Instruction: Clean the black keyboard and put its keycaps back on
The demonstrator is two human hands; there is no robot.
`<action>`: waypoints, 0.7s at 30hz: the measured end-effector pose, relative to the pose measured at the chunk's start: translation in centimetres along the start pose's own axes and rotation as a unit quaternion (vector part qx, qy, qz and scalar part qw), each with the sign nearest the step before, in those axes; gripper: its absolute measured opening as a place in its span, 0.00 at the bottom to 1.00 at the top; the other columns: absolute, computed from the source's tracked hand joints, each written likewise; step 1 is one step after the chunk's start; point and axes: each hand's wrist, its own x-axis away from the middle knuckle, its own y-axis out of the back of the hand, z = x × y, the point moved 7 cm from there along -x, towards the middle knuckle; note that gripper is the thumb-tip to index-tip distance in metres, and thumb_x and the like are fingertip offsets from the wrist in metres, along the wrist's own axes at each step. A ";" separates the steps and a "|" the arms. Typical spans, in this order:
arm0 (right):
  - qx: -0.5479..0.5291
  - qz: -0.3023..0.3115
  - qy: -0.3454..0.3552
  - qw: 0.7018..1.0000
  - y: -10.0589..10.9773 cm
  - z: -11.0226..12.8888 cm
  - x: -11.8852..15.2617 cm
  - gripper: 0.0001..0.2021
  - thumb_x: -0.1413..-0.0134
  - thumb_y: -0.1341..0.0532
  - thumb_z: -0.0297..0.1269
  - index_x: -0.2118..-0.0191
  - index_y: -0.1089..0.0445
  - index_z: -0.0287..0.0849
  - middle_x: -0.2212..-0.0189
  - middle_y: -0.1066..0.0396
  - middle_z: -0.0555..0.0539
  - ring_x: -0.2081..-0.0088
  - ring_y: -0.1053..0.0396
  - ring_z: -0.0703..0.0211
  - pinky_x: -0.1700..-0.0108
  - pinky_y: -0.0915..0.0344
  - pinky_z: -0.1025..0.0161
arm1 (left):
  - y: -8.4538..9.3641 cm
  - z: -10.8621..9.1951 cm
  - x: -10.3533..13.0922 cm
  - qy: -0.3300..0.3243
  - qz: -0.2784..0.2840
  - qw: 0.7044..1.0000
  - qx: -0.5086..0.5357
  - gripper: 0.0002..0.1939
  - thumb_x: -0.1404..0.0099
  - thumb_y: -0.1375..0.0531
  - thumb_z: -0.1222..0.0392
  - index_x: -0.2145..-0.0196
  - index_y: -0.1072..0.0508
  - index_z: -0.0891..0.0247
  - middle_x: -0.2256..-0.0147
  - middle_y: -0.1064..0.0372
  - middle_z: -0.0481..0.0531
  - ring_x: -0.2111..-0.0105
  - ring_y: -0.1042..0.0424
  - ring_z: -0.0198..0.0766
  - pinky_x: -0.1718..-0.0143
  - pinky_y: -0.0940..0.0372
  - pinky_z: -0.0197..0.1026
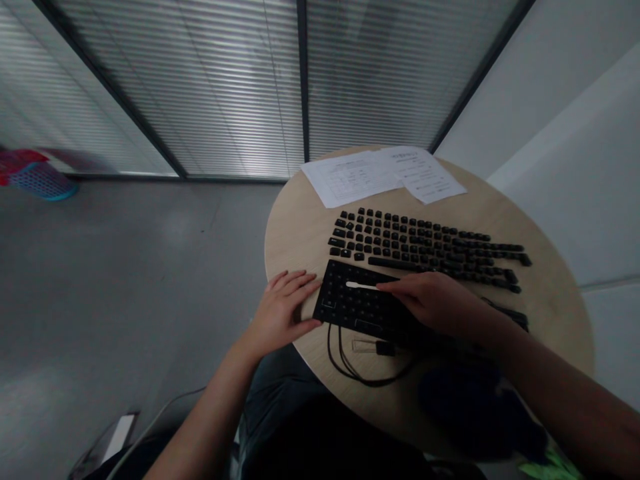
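Observation:
A black keyboard (360, 300) with its keycaps off lies at a slant on the round table. My left hand (286, 310) rests at its left end, fingers spread, with fingertips and thumb at the keyboard's edge. Pinched in my right hand (433, 299) is a thin white cotton swab (356, 285), its tip pointing left over the bare key switches. The right hand and forearm cover the keyboard's right part. Behind the keyboard, the removed black keycaps (385, 235) are laid out in rows, with the long space bar (393, 263) in the nearest row.
Printed papers (350, 179) lie at the back of the wooden table (295, 227). In front of the keyboard are a looped black cable (350, 373) and a keycap puller (384, 347). A dark blue cloth-like item (465, 403) sits at the front right. A blue basket (43, 181) stands far left.

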 end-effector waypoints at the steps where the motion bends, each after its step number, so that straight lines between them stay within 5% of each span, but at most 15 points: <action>1: 0.000 -0.001 -0.002 1.000 0.3 0.0 0.1 0.19 0.34 0.44 0.30 0.43 0.24 0.49 0.54 0.19 0.45 0.56 0.21 0.52 0.53 0.29 0.58 | 0.0 -0.1 0.0 -0.007 0.003 1.000 -0.002 0.35 0.36 0.35 0.40 0.35 0.34 0.51 0.36 0.34 0.56 0.36 0.37 0.56 0.35 0.48 0.67; 5: 0.013 -0.013 0.008 1.000 0.9 0.9 -0.4 0.20 0.34 0.43 0.31 0.41 0.25 0.49 0.54 0.19 0.45 0.57 0.21 0.53 0.54 0.29 0.59 | -0.2 -0.3 0.0 -0.030 0.012 0.999 -0.008 0.27 0.34 0.37 0.41 0.39 0.29 0.45 0.35 0.35 0.53 0.36 0.38 0.56 0.34 0.50 0.67; 15: 0.070 -0.024 0.030 0.997 2.2 1.3 0.1 0.20 0.37 0.42 0.28 0.44 0.24 0.50 0.58 0.18 0.48 0.61 0.21 0.55 0.58 0.28 0.62 | -0.2 -0.2 0.1 -0.038 0.002 0.999 -0.006 0.27 0.34 0.36 0.42 0.39 0.29 0.45 0.36 0.34 0.52 0.36 0.37 0.55 0.35 0.49 0.66; 21: 0.033 -0.049 -0.004 0.998 0.4 1.2 -0.7 0.20 0.32 0.45 0.31 0.40 0.26 0.47 0.58 0.20 0.43 0.61 0.22 0.53 0.59 0.29 0.60 | 0.0 -0.2 0.1 -0.024 -0.011 1.000 -0.003 0.31 0.36 0.35 0.42 0.37 0.31 0.51 0.38 0.31 0.55 0.37 0.35 0.54 0.36 0.47 0.64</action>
